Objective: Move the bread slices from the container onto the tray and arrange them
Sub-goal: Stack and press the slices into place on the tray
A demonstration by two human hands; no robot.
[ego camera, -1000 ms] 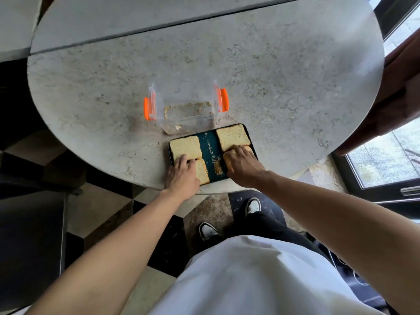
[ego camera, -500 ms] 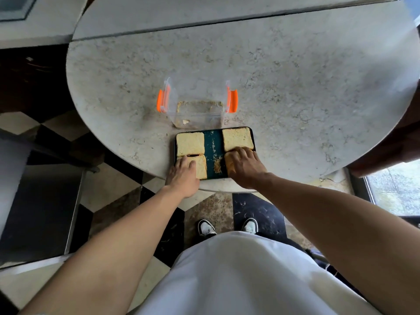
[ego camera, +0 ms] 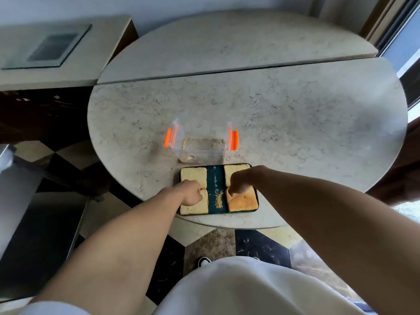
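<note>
A dark teal tray (ego camera: pixel 215 178) lies at the near edge of the round marble table (ego camera: pixel 295 114). Several bread slices lie on it in two columns: far left slice (ego camera: pixel 193 176), far right slice (ego camera: pixel 235 170), near left slice (ego camera: pixel 195 208), and a browner near right slice (ego camera: pixel 244 202). My left hand (ego camera: pixel 190 194) is curled, fingertips down on the far edge of the near left slice. My right hand (ego camera: pixel 242 181) is curled over the far edge of the near right slice. The clear container (ego camera: pixel 201 153) with orange clips stands just behind the tray and holds only crumbs.
Crumbs (ego camera: pixel 218 201) lie along the tray's bare middle strip. A second marble tabletop (ego camera: pixel 227 42) adjoins behind, and a low cabinet (ego camera: pixel 56 51) stands at the far left. Chequered floor lies below the table edge, a window at the right.
Both hands went from flat on the near slices to curled with knuckles raised, uncovering most of those slices. The camera tilted up, so the tray sits lower in view.
</note>
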